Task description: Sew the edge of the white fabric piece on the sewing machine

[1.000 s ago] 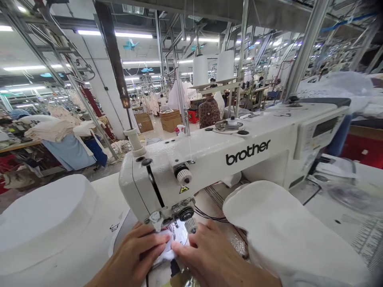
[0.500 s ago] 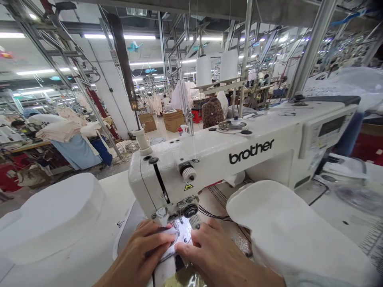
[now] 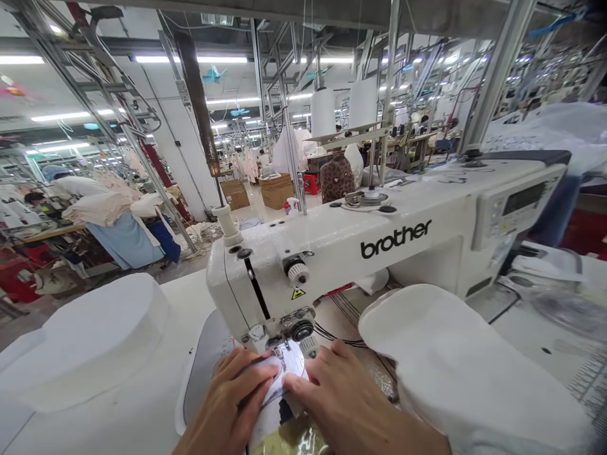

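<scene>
A small pale piece of fabric (image 3: 274, 392) lies under the presser foot (image 3: 281, 360) of a white Brother sewing machine (image 3: 327, 253), lit by its lamp. My left hand (image 3: 237, 395) is on the left of the fabric, index finger stretched toward the foot and thumb tucked low beside it, holding the piece. On the right is my right hand (image 3: 339, 395), thumb apart from the fingers, its tip at the fabric's edge; its other fingers bend beside the needle area, partly hidden. Grey material (image 3: 208, 357) shows left of the machine head.
White shaped fabric pieces (image 3: 441, 347) are piled to the right, beneath the machine arm. A thick white padded form (image 3: 104, 335) stands on the left. Dark cables (image 3: 339, 335) run behind my right hand. Thread cones (image 3: 323, 112) stand behind the machine; boxes (image 3: 276, 191) lie farther off.
The fabric under the foot has shifted and turned a little, and both hands have moved slightly with it. My left hand is a bit farther right. The camera view has shifted slightly.
</scene>
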`<action>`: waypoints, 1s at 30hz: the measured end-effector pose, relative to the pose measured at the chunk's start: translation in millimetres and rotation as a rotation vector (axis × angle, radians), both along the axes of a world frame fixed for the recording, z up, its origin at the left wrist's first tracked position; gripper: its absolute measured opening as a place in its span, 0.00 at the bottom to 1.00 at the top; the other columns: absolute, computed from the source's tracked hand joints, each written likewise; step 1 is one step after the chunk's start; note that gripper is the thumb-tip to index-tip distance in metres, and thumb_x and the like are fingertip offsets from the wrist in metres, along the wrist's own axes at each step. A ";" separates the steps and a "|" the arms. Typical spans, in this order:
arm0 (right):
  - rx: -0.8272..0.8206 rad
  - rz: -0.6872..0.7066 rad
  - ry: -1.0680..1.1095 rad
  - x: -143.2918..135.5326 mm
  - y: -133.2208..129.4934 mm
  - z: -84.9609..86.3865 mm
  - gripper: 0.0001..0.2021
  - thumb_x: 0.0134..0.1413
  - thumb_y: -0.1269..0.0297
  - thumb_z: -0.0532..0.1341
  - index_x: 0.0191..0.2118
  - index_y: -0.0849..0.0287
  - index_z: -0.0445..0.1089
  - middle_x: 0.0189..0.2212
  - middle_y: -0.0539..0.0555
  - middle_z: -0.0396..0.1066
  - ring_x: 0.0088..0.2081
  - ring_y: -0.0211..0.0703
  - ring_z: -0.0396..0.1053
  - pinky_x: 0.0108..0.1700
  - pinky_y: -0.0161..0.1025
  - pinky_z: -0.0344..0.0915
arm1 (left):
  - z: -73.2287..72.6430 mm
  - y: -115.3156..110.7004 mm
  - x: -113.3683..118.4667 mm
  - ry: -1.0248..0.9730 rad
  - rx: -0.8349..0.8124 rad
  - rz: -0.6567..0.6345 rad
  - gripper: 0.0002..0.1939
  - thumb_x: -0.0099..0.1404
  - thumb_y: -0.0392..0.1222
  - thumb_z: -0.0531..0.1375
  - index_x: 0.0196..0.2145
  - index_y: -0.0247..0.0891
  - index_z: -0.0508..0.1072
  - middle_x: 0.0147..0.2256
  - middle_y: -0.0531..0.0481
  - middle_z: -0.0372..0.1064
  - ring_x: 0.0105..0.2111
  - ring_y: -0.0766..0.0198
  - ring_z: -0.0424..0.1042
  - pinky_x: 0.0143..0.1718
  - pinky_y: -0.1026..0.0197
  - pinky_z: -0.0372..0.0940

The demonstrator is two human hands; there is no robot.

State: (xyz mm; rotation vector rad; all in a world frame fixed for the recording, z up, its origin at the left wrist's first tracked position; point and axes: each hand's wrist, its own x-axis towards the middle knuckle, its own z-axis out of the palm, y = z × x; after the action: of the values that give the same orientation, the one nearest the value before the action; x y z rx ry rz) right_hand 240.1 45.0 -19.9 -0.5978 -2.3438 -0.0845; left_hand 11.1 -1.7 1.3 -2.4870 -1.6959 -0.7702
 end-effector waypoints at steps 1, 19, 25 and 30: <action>-0.001 -0.001 -0.004 0.9 -0.4 0.7 0.15 0.57 0.75 0.57 0.49 0.57 0.65 0.31 0.50 0.66 0.32 0.45 0.59 0.43 0.44 0.53 | -0.2 -0.2 0.7 -0.003 0.011 0.004 0.10 0.72 0.48 0.56 0.48 0.56 0.75 0.46 0.56 0.76 0.49 0.63 0.75 0.54 0.59 0.70; -0.040 -0.062 -0.080 2.2 -5.8 6.1 0.17 0.57 0.80 0.54 0.50 0.56 0.63 0.30 0.49 0.66 0.32 0.44 0.62 0.46 0.44 0.56 | 4.1 -1.7 6.8 0.020 0.042 -0.025 0.11 0.72 0.42 0.57 0.49 0.52 0.74 0.45 0.55 0.76 0.49 0.64 0.75 0.50 0.64 0.71; -0.047 -0.059 -0.082 4.3 -6.1 4.3 0.19 0.56 0.79 0.56 0.52 0.56 0.63 0.32 0.50 0.67 0.33 0.45 0.63 0.46 0.45 0.57 | 24.9 9.0 -10.7 0.188 -0.035 -0.223 0.17 0.74 0.39 0.51 0.55 0.56 0.69 0.51 0.59 0.76 0.49 0.67 0.76 0.53 0.64 0.69; -0.013 -0.056 -0.067 3.6 -4.1 5.4 0.14 0.58 0.75 0.56 0.50 0.56 0.64 0.32 0.51 0.68 0.34 0.45 0.64 0.45 0.44 0.58 | 28.1 10.3 -13.4 0.227 0.064 -0.229 0.15 0.74 0.43 0.52 0.55 0.55 0.69 0.51 0.59 0.76 0.48 0.67 0.77 0.53 0.65 0.68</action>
State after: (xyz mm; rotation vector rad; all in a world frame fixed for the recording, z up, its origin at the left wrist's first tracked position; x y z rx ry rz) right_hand 243.7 40.8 -14.5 -0.6770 -2.3943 -0.1174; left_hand -2.3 8.7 29.4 -2.6360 -1.3115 -0.5200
